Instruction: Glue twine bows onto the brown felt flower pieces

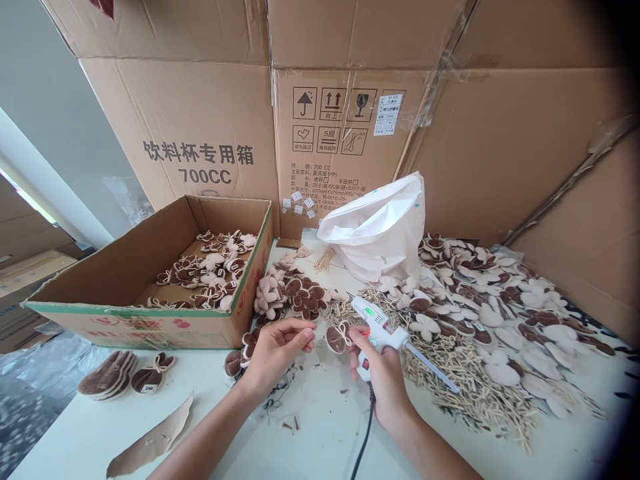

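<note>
My right hand (383, 373) is wrapped round a white hot glue gun (376, 321), whose nozzle points up and to the left. A clear glue stick (433, 367) sticks out of its back end. At the right thumb and fingertips is a small brown plush piece with a cord bow (337, 338), apparently pinched there too. My left hand (277, 350) is just left of it, thumb and fingers pressed together; whatever they hold, if anything, cannot be made out. Brown and cream plush pieces (305, 297) are heaped behind my hands. Many short cord pieces (465, 380) lie right of the gun.
An open cardboard box (165, 327) with finished-looking bow pieces stands at the left. A white bag (380, 233) stands at the back, before tall cartons (345, 40). Plush shapes (500, 300) spread over the right side. A torn cardboard strip (153, 437) lies front left.
</note>
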A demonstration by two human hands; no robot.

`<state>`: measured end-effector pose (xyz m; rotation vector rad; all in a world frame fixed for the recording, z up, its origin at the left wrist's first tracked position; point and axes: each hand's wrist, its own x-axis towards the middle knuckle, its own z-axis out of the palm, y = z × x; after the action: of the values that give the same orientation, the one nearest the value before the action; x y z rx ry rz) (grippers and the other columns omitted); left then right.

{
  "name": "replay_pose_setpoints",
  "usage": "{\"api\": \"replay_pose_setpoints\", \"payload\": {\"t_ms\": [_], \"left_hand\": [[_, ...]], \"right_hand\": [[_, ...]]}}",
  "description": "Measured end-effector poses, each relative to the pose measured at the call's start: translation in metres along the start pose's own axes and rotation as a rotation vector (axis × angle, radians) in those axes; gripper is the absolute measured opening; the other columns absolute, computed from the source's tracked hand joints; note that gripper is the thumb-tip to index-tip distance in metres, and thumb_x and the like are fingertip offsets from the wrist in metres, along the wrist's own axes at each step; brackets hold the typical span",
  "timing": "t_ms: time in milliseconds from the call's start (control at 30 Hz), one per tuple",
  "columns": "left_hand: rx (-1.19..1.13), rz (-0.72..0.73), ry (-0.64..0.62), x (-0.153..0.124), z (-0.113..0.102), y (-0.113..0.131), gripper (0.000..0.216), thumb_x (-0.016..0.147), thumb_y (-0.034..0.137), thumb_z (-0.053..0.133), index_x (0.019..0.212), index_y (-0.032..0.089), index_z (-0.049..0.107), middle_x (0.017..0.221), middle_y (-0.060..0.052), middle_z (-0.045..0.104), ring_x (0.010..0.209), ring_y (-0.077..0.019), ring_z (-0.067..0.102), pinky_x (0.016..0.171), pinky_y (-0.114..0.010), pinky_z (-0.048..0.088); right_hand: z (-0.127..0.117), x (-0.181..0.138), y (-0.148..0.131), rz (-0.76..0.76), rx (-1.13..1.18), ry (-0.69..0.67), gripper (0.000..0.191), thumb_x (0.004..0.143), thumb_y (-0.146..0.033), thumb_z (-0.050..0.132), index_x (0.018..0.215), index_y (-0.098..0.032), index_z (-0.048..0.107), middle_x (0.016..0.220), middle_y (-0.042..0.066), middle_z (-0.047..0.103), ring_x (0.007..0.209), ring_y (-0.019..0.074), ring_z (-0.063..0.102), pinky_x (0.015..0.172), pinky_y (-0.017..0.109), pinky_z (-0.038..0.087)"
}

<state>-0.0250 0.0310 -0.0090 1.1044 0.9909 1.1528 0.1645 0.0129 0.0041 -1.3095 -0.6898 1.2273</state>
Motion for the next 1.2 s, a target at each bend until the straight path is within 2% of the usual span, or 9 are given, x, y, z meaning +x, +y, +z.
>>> {"api": "replay_pose_setpoints", "payload": {"t_ms": [200, 367, 500, 600, 833, 1033, 1200], "left_hand": [[-0.054, -0.033, -0.051, -0.0035, 0.0019, 0.0017, 0.031, 0.085, 0.044, 0.082, 0.1, 0.016, 0.075, 0.095, -0.009, 0.08, 0.091, -0.0225, 0.074, 0.086, -0.034, 0.059], [-0.034, -0.03, -0.004, -0.0007, -0.0001, -0.0001, 0.032, 0.087, 0.045, 0.08, 0.1, 0.017, 0.072, 0.097, -0.008, 0.081, 0.079, -0.0162, 0.071, 0.077, -0.027, 0.056], [-0.003, -0.001, 0.037, 0.0009, -0.0013, 0.0002, 0.035, 0.088, 0.046, 0.078, 0.108, 0.019, 0.071, 0.097, -0.007, 0.081, 0.086, -0.0174, 0.069, 0.079, -0.026, 0.053], [-0.011, -0.008, 0.027, 0.0005, -0.0009, 0.0002, 0.032, 0.087, 0.047, 0.079, 0.1, 0.018, 0.073, 0.099, -0.007, 0.08, 0.086, -0.0174, 0.069, 0.081, -0.026, 0.054], [-0.041, -0.037, 0.002, -0.0008, 0.0005, -0.0014, 0.032, 0.086, 0.048, 0.079, 0.096, 0.019, 0.071, 0.089, -0.005, 0.079, 0.088, -0.0198, 0.073, 0.084, -0.03, 0.056], [-0.064, -0.036, -0.062, -0.0025, 0.0027, 0.0014, 0.031, 0.086, 0.046, 0.08, 0.097, 0.018, 0.072, 0.081, -0.003, 0.073, 0.078, -0.0172, 0.071, 0.075, -0.028, 0.056], [-0.073, -0.043, -0.075, -0.0031, 0.0041, 0.001, 0.031, 0.085, 0.044, 0.082, 0.094, 0.017, 0.071, 0.082, -0.004, 0.073, 0.077, -0.0179, 0.07, 0.075, -0.029, 0.057]], "right_hand": [[-0.0003, -0.0025, -0.0027, -0.001, 0.001, -0.004, 0.024, 0.079, -0.038, 0.082, 0.086, -0.021, 0.066, 0.061, -0.004, 0.058, 0.045, 0.0103, 0.046, 0.039, 0.022, 0.036], [-0.0009, 0.0006, -0.0003, 0.0, 0.006, -0.007, 0.024, 0.079, -0.038, 0.082, 0.086, -0.021, 0.066, 0.064, -0.004, 0.059, 0.046, 0.0105, 0.046, 0.038, 0.022, 0.037], [-0.0004, 0.0005, 0.001, -0.003, 0.011, -0.002, 0.026, 0.077, -0.039, 0.082, 0.085, -0.021, 0.066, 0.064, -0.004, 0.059, 0.046, 0.0113, 0.048, 0.037, 0.023, 0.037], [0.0005, -0.0013, 0.0001, -0.009, 0.016, 0.0, 0.025, 0.077, -0.039, 0.082, 0.085, -0.021, 0.066, 0.064, -0.004, 0.06, 0.046, 0.0108, 0.048, 0.038, 0.022, 0.037], [-0.0002, 0.0018, 0.0019, 0.006, 0.013, 0.003, 0.027, 0.075, -0.04, 0.083, 0.085, -0.021, 0.066, 0.062, -0.005, 0.06, 0.044, 0.0107, 0.047, 0.037, 0.023, 0.036], [-0.0017, 0.006, 0.0051, 0.009, 0.007, 0.005, 0.03, 0.072, -0.042, 0.084, 0.085, -0.02, 0.067, 0.061, -0.004, 0.061, 0.043, 0.0116, 0.048, 0.036, 0.024, 0.037], [-0.0025, 0.007, 0.0057, -0.006, -0.003, 0.005, 0.031, 0.072, -0.044, 0.084, 0.084, -0.021, 0.067, 0.06, -0.004, 0.061, 0.042, 0.0117, 0.048, 0.036, 0.024, 0.037]]}}
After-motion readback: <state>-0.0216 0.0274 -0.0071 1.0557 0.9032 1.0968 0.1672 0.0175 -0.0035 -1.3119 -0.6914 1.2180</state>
